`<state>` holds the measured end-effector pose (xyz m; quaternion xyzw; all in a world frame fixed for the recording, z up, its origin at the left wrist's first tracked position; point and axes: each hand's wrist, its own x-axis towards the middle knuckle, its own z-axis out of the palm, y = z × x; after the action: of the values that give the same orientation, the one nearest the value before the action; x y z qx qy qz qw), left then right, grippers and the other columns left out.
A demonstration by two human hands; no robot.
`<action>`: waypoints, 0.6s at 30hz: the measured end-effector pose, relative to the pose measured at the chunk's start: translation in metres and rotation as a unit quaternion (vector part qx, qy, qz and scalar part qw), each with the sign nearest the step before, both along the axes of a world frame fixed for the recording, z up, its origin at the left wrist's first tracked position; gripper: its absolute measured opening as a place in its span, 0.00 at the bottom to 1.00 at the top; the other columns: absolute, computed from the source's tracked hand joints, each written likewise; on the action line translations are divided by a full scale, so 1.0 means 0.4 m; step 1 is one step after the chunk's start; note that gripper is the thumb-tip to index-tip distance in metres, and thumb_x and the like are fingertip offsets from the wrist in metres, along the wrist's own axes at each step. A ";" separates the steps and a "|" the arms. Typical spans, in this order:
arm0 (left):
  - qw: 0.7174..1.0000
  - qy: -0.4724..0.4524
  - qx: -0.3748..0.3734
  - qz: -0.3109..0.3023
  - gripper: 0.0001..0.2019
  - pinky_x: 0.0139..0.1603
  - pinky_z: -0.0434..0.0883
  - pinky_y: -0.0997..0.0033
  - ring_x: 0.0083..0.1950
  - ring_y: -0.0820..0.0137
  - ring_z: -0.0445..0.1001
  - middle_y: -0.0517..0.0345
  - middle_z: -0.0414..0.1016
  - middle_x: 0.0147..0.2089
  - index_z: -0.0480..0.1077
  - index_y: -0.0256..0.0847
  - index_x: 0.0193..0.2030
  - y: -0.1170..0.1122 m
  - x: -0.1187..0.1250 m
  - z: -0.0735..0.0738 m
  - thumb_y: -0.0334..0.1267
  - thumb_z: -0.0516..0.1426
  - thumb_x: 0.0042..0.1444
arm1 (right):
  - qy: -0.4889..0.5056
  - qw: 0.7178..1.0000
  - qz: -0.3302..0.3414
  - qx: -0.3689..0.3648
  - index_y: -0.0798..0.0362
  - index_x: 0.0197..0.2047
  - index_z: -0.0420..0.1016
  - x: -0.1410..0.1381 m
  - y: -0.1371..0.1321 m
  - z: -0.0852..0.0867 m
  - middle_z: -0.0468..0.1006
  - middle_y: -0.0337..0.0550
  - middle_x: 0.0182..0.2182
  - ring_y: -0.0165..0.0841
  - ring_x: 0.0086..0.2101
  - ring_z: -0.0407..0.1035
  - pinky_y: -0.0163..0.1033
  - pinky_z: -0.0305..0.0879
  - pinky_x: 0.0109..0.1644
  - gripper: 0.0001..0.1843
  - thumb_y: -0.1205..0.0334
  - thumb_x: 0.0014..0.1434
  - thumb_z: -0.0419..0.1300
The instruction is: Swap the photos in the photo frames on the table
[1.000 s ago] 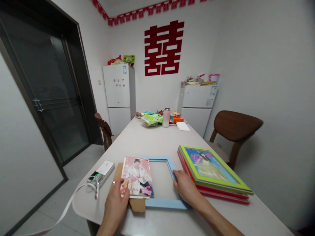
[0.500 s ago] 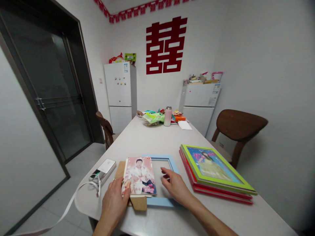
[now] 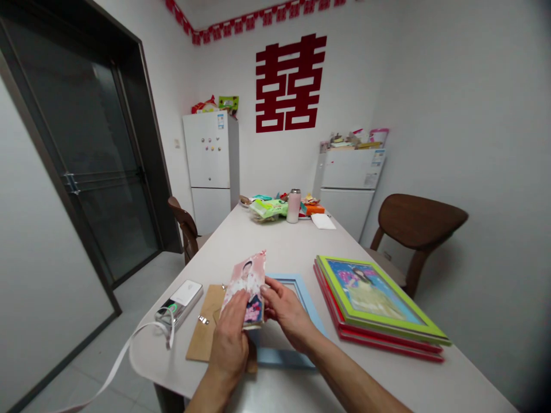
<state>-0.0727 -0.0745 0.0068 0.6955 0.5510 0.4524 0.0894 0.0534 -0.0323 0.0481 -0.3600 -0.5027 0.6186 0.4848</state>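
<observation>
A printed photo (image 3: 253, 279) with a pink background, possibly a small stack of prints, is held tilted between my two hands. My left hand (image 3: 232, 327) lies over its lower left part with the fingers on its face. At its right edge, my right hand (image 3: 286, 310) grips with the thumb in front and the fingers behind. Beneath my hands lies a light blue picture frame (image 3: 307, 295), partly covered. Beside it on the left is a brown backing board (image 3: 199, 338) with metal clips, partly hidden by my left hand and the photo.
Green and red picture frames (image 3: 379, 292) are stacked on the right. A power bank (image 3: 185, 294) with a white strap (image 3: 116, 367) lies at the table's left edge. Farther back stand a pink bottle (image 3: 293, 206) and snack bags (image 3: 269, 209). Chairs (image 3: 422, 223) flank the white table (image 3: 275, 241).
The photo has been lifted off the backing board and tilted up. My right hand has moved left and taken its right edge. More of the board and its clips now shows.
</observation>
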 end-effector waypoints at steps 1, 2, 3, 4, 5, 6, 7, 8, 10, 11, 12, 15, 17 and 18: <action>0.998 -0.054 -0.001 0.010 0.22 0.57 0.56 0.61 0.56 0.65 0.60 0.51 0.64 0.54 0.61 0.37 0.51 0.001 0.005 0.011 0.28 0.44 0.48 | -0.004 1.000 -0.021 -0.012 0.57 0.48 0.62 0.008 -0.002 -0.003 0.73 0.43 0.30 0.26 0.23 0.66 0.31 0.62 0.24 0.25 0.55 0.48 0.54; 0.993 -0.114 -0.011 0.024 0.19 0.55 0.59 0.61 0.53 0.64 0.63 0.51 0.67 0.51 0.63 0.37 0.49 0.000 0.012 0.021 0.31 0.44 0.51 | -0.013 0.998 -0.047 -0.033 0.58 0.48 0.62 0.017 -0.002 -0.013 0.73 0.45 0.32 0.27 0.25 0.67 0.31 0.63 0.26 0.25 0.55 0.48 0.54; 0.983 -0.178 -0.027 0.036 0.17 0.53 0.61 0.62 0.51 0.63 0.66 0.51 0.70 0.48 0.64 0.37 0.47 -0.002 0.023 0.029 0.35 0.45 0.52 | -0.023 0.995 -0.071 -0.061 0.57 0.48 0.61 0.025 -0.001 -0.026 0.72 0.47 0.34 0.28 0.27 0.68 0.32 0.64 0.28 0.24 0.55 0.49 0.54; 0.968 -0.244 -0.046 0.041 0.16 0.51 0.63 0.62 0.49 0.62 0.67 0.50 0.72 0.45 0.66 0.36 0.45 -0.004 0.037 0.034 0.38 0.46 0.53 | -0.029 0.992 -0.080 -0.090 0.57 0.48 0.62 0.031 0.000 -0.042 0.72 0.48 0.36 0.28 0.28 0.68 0.33 0.64 0.29 0.23 0.56 0.49 0.53; 0.949 -0.306 -0.065 0.035 0.16 0.50 0.64 0.63 0.48 0.62 0.68 0.50 0.73 0.43 0.67 0.35 0.43 -0.007 0.052 0.036 0.41 0.47 0.53 | -0.026 0.991 -0.075 -0.112 0.56 0.47 0.62 0.037 0.001 -0.058 0.72 0.48 0.36 0.29 0.29 0.69 0.34 0.65 0.31 0.22 0.56 0.50 0.53; 0.929 -0.361 -0.083 0.020 0.17 0.49 0.65 0.64 0.47 0.61 0.69 0.49 0.73 0.43 0.67 0.34 0.43 -0.009 0.068 0.036 0.43 0.48 0.52 | -0.013 0.990 -0.064 -0.125 0.56 0.47 0.62 0.041 0.003 -0.071 0.73 0.48 0.36 0.30 0.30 0.69 0.34 0.65 0.31 0.21 0.56 0.50 0.52; 0.909 -0.405 -0.101 -0.002 0.18 0.48 0.65 0.65 0.47 0.62 0.69 0.48 0.73 0.43 0.67 0.32 0.43 -0.010 0.082 0.033 0.44 0.48 0.52 | 0.006 0.991 -0.055 -0.123 0.55 0.46 0.62 0.046 0.006 -0.081 0.74 0.48 0.36 0.30 0.30 0.70 0.34 0.65 0.31 0.20 0.57 0.51 0.51; 0.892 -0.435 -0.117 -0.026 0.19 0.48 0.66 0.66 0.47 0.62 0.69 0.48 0.73 0.43 0.66 0.32 0.44 -0.010 0.093 0.028 0.44 0.49 0.51 | 0.025 0.992 -0.055 -0.109 0.55 0.47 0.62 0.051 0.009 -0.087 0.74 0.47 0.36 0.30 0.30 0.70 0.34 0.65 0.31 0.19 0.58 0.51 0.49; 0.879 -0.453 -0.141 -0.053 0.21 0.47 0.66 0.67 0.48 0.62 0.68 0.47 0.72 0.45 0.63 0.31 0.47 -0.007 0.103 0.015 0.44 0.50 0.50 | 0.032 0.994 -0.080 -0.074 0.55 0.49 0.60 0.068 0.020 -0.089 0.75 0.46 0.35 0.31 0.30 0.70 0.34 0.65 0.29 0.21 0.62 0.51 0.47; 0.884 -0.441 -0.145 -0.052 0.23 0.48 0.65 0.67 0.49 0.63 0.67 0.46 0.70 0.48 0.61 0.31 0.49 -0.005 0.100 0.009 0.44 0.50 0.50 | 0.012 0.993 -0.097 -0.064 0.56 0.50 0.59 0.082 0.028 -0.087 0.76 0.46 0.34 0.32 0.29 0.71 0.34 0.65 0.28 0.22 0.64 0.50 0.46; 0.895 -0.420 -0.146 -0.041 0.24 0.49 0.64 0.67 0.51 0.64 0.66 0.44 0.67 0.50 0.57 0.30 0.52 -0.002 0.094 0.002 0.42 0.50 0.50 | -0.023 0.992 -0.108 -0.056 0.57 0.52 0.58 0.099 0.038 -0.085 0.76 0.46 0.33 0.32 0.27 0.71 0.34 0.65 0.27 0.24 0.66 0.49 0.45; 0.931 -0.331 -0.153 -0.008 0.25 0.53 0.60 0.66 0.54 0.64 0.62 0.42 0.62 0.54 0.54 0.30 0.54 -0.002 0.063 -0.014 0.37 0.51 0.48 | -0.202 0.970 -0.133 -0.020 0.60 0.52 0.59 0.157 0.073 -0.088 0.77 0.47 0.30 0.32 0.25 0.71 0.33 0.64 0.25 0.27 0.69 0.48 0.42; 0.957 -0.234 -0.172 -0.006 0.23 0.54 0.58 0.63 0.54 0.63 0.61 0.44 0.64 0.53 0.59 0.32 0.51 -0.008 0.049 -0.021 0.35 0.52 0.45 | -0.297 0.943 -0.149 0.006 0.62 0.51 0.62 0.188 0.095 -0.100 0.77 0.47 0.30 0.32 0.26 0.71 0.33 0.63 0.26 0.27 0.70 0.47 0.42; 0.968 -0.177 -0.178 -0.012 0.22 0.55 0.57 0.61 0.54 0.63 0.61 0.46 0.64 0.53 0.61 0.34 0.49 -0.013 0.047 -0.024 0.35 0.52 0.45 | -0.325 0.933 -0.155 0.015 0.62 0.50 0.63 0.198 0.104 -0.107 0.77 0.47 0.29 0.33 0.27 0.71 0.33 0.63 0.26 0.26 0.70 0.46 0.42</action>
<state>-0.0539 -0.0797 -0.0028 0.5838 0.5900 0.4614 0.3133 0.1324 0.0092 0.0051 -0.6077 -0.5797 0.3775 0.3901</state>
